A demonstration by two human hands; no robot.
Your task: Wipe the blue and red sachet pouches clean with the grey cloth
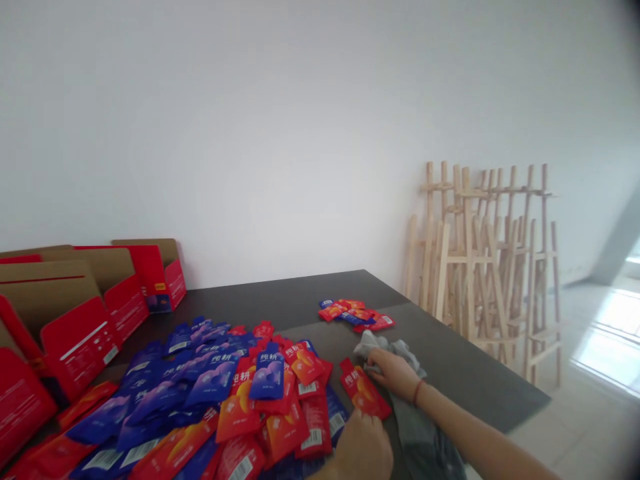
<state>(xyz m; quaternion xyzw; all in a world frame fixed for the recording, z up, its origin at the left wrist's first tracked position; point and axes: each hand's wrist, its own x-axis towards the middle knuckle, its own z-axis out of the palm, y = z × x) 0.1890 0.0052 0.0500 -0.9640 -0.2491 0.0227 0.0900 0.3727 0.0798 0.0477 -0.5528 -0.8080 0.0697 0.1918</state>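
A red-orange pouch (364,392) with white lettering and a picture of yellow fruit lies face up on the dark table. My left hand (364,445) is closed at its lower edge, the fingertips partly hidden. At the pouch's right side, my right hand (393,373) has its fingers curled over a crumpled grey cloth (400,348). Part of this cloth hangs below my right forearm. Left of both hands spreads a heap of red-orange pouches (285,427) and blue-purple pouches (213,377), overlapping one another.
Farther back on the table (280,293) lies a small pile of pouches (355,315). Several open red cardboard boxes (80,353) line the left side. Wooden easels (470,267) stand beyond the table's right edge, and a white wall (280,147) rises behind.
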